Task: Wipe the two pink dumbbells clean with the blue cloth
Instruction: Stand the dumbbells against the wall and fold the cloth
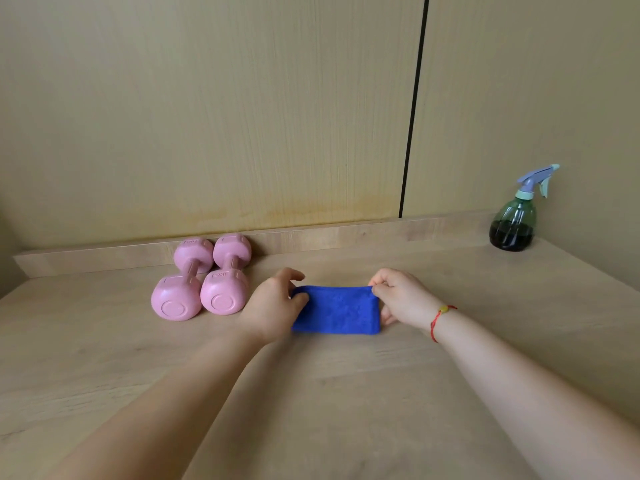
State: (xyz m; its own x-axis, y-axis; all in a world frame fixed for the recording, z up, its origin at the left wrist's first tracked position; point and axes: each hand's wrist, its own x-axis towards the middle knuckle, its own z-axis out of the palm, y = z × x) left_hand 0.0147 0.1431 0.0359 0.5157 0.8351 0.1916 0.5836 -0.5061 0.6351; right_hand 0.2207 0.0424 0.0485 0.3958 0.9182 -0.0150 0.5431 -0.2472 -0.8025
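Both hands, left [273, 306] and right [403, 296], pinch the cloth [335, 310] ends mid-bench; two dumbbells [204, 278] (touching) lie near the back edge, a spray bottle [514, 220] at the back right corner.

Indoors, likely a home room rather than a gym or workshop. Light wood-grain tabletop [346, 410] with a low matching upstand [346, 235] along the back. Behind it are tall pale wood-effect panels [207, 116] split by a thin dark vertical gap [414, 109], like built-in cupboard doors. Household bits on top: left pink dumbbell [176, 303] and right pink dumbbell [224, 296] side by side by the upstand, a blue cloth [334, 310], and a green trigger spray bottle [512, 220] part-filled with dark liquid, far right corner.
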